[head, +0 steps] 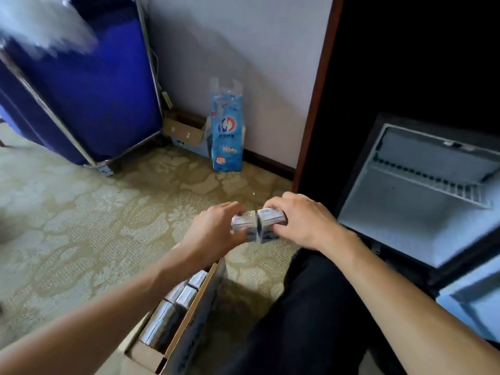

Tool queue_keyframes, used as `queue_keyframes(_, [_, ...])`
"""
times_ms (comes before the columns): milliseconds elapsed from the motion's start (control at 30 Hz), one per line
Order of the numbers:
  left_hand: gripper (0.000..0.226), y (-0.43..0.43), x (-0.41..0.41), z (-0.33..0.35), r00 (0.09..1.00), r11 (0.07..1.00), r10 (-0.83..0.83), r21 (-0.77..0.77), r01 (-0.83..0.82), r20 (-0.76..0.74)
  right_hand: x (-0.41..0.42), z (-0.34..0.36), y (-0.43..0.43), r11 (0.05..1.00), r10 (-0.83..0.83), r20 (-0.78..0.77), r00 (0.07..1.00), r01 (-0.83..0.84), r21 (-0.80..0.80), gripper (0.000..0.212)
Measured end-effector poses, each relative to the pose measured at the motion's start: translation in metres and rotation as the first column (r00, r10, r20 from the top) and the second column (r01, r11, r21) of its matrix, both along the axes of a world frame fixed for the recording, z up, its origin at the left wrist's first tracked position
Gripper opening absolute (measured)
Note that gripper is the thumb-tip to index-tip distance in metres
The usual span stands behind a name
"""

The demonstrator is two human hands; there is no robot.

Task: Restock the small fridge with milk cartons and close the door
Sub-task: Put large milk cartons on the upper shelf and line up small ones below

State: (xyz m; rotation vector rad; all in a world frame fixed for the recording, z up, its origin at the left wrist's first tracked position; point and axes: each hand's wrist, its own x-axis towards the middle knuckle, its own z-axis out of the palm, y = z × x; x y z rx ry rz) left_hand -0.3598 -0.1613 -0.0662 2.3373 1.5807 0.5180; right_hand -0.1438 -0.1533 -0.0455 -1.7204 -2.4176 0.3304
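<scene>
1. At the centre of the view, above the carpet [81, 226], the left hand [216, 230] curls its fingers round one milk carton [243, 222]
2. Beside it, the right hand [300, 220] clasps a second carton [272, 216], and the two cartons touch side by side
3. At 7 o'clock from the hands, an open cardboard box [189, 315] holds more cartons [185, 296]
4. At 3 o'clock the small fridge [405, 212] stands open, with its door [470, 301] at 5 o'clock
5. At 12 o'clock a blue package [226, 136] stands by the wall, and at 10 o'clock there is a blue cart [94, 98]

ahead on our left, blue cart [89, 104], small open box [184, 129], blue-white pack [226, 136] just beside it, patterned carpet [67, 212]
</scene>
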Motion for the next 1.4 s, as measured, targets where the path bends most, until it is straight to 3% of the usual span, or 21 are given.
queue_keyframes(300, [0.034,0.061,0.135,0.026,0.962,0.979,-0.2,0.074,0.189,0.186,0.128,0.026,-0.001,0.941,-0.247,-0.12,0.962,0.267,0.208,0.028])
queue_keyframes(567, [0.037,0.096,0.257,0.037,0.892,0.93,-0.367,0.136,0.342,0.264,0.225,0.018,-0.003,0.775,-0.46,-0.212,0.862,0.507,0.378,0.034])
queue_keyframes(933, [0.044,0.146,0.373,-0.005,0.869,0.903,-0.429,0.156,0.401,0.248,0.314,-0.034,0.036,0.644,-0.603,-0.325,0.729,0.685,0.34,0.042])
queue_keyframes(1400, [0.042,0.202,0.425,-0.042,0.829,0.89,-0.453,0.225,0.397,0.327,0.35,-0.07,0.089,0.567,-0.574,-0.501,0.647,0.756,0.326,0.043])
